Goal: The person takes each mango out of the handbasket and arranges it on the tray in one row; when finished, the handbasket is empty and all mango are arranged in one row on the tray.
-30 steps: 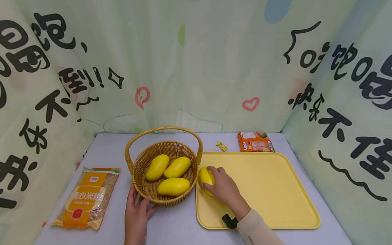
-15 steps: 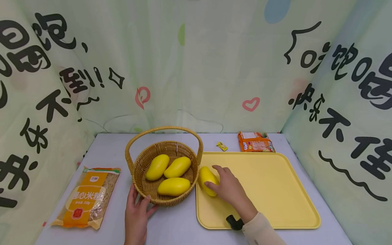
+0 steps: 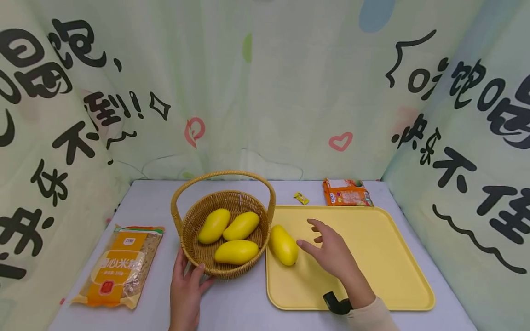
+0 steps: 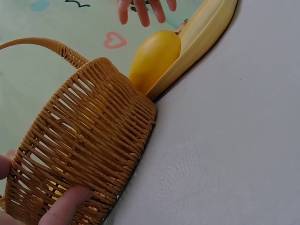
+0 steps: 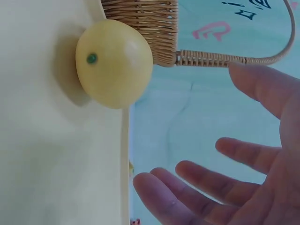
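Note:
A brown wicker basket [image 3: 192, 257] with a tall handle holds several yellow mangoes [image 3: 236, 252]. My left hand [image 3: 186, 294] grips the basket's near left side; in the left wrist view, the thumb [image 4: 68, 205] lies against the woven wall. Another mango [image 3: 283, 245] rests at the left end of the yellow tray [image 3: 356, 262], right beside the basket. To the right of this mango, my right hand [image 3: 333, 253] hovers over the tray, fingers spread and holding nothing. The right wrist view shows a gap between that mango [image 5: 115, 65] and the fingers [image 5: 220, 183].
An orange and clear bag of puffed snacks [image 3: 120, 266] lies left of the basket. Behind the tray are a small yellow wrapped candy [image 3: 301, 198] and an orange snack packet [image 3: 347, 192]. Printed curtains [image 3: 265, 92] enclose the white table [image 3: 236, 303] at the back and sides.
My right hand has let go of the mango at the tray's left end and moved off to the right. The left hand stays at the basket.

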A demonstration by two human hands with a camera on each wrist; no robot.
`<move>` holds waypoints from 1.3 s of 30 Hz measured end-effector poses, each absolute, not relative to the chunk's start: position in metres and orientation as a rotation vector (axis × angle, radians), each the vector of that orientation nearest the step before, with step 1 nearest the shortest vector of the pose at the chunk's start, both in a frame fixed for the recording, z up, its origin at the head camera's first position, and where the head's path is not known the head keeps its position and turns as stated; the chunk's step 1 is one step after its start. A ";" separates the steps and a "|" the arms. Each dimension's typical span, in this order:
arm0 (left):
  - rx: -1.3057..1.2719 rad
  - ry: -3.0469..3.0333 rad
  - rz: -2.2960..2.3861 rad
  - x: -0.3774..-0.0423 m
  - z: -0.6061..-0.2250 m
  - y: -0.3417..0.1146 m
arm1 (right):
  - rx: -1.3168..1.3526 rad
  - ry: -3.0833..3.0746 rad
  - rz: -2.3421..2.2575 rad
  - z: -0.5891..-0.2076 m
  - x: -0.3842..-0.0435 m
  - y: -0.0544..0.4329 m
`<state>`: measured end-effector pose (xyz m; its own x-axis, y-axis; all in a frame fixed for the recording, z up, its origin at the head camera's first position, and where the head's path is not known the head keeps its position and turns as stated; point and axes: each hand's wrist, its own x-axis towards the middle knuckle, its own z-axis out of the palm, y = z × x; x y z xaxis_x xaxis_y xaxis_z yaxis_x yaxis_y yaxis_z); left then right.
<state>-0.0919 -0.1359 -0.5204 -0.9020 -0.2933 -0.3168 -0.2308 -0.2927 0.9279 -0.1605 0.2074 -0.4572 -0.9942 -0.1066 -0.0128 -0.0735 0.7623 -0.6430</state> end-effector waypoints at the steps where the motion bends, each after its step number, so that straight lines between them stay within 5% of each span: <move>1: 0.682 -1.841 -2.401 -0.092 -0.521 -0.136 | -0.152 2.904 -1.069 -0.456 -0.159 0.210; 17: 0.649 -1.858 -2.414 -0.091 -0.520 -0.137 | -0.283 2.854 -1.253 -0.451 -0.144 0.226; 39: 0.670 -1.827 -2.421 -0.090 -0.520 -0.138 | -0.790 2.742 -1.220 -0.403 -0.165 0.153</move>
